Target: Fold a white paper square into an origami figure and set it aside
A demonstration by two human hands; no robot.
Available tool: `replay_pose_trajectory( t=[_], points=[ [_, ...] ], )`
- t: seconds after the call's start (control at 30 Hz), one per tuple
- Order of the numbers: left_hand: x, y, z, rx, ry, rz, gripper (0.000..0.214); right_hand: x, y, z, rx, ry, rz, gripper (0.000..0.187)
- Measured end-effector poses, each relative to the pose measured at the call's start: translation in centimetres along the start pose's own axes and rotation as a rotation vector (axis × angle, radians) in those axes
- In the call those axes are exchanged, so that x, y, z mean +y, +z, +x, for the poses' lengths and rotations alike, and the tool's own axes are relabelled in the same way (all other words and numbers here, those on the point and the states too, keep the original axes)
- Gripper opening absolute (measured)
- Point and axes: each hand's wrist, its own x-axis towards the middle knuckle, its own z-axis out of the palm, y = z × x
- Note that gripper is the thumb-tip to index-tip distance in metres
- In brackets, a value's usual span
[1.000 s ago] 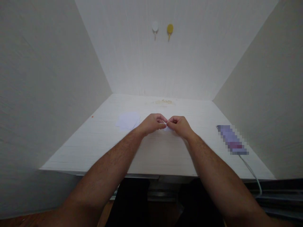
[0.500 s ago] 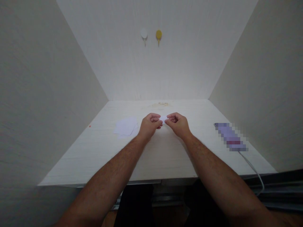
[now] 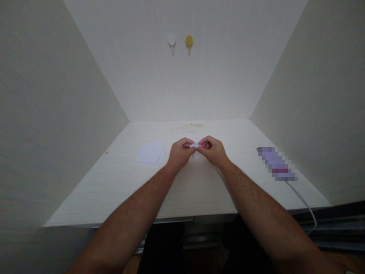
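My left hand [image 3: 179, 152] and my right hand [image 3: 212, 150] meet at the middle of the white desk [image 3: 199, 186], just above its surface. Both are closed in a pinch on a small white piece of paper [image 3: 195, 145] held between the fingertips. Most of that paper is hidden by my fingers. A small stack of white paper sheets [image 3: 151, 153] lies flat on the desk just left of my left hand.
A blurred-out flat device [image 3: 277, 164] lies at the desk's right side with a white cable [image 3: 303, 201] running off the front edge. Two hooks, white [image 3: 171, 40] and yellow [image 3: 189, 41], hang on the back wall. Walls close in left and right.
My hands have lifted slightly off the desk and moved a little apart, then closed together again on the small paper. The camera view shifted a little.
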Motion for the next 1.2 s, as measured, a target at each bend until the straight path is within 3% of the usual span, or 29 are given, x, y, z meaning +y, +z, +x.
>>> replay_pose_trajectory(
  t=[0.1, 0.27, 0.5, 0.73, 1.2],
  points=[
    [0.4, -0.1, 0.2, 0.06, -0.051, -0.104, 0.021, 0.2, 0.0, 0.0, -0.004, -0.031, 0.041, 0.02],
    [0.5, 0.2, -0.1, -0.004, -0.083, -0.215, 0.024, -0.2, 0.3, -0.1, -0.044, 0.045, 0.149, 0.019],
    [0.9, 0.4, -0.4, -0.016, -0.077, -0.169, 0.021, -0.6, 0.3, -0.1, -0.032, 0.115, 0.187, 0.016],
    [0.8, 0.2, -0.2, -0.048, -0.041, -0.138, 0.018, -0.5, 0.2, -0.3, -0.105, 0.124, 0.188, 0.014],
    [1.3, 0.2, -0.3, -0.031, -0.169, -0.31, 0.013, -0.3, -0.1, 0.0, -0.108, 0.074, 0.338, 0.009]
  ],
)
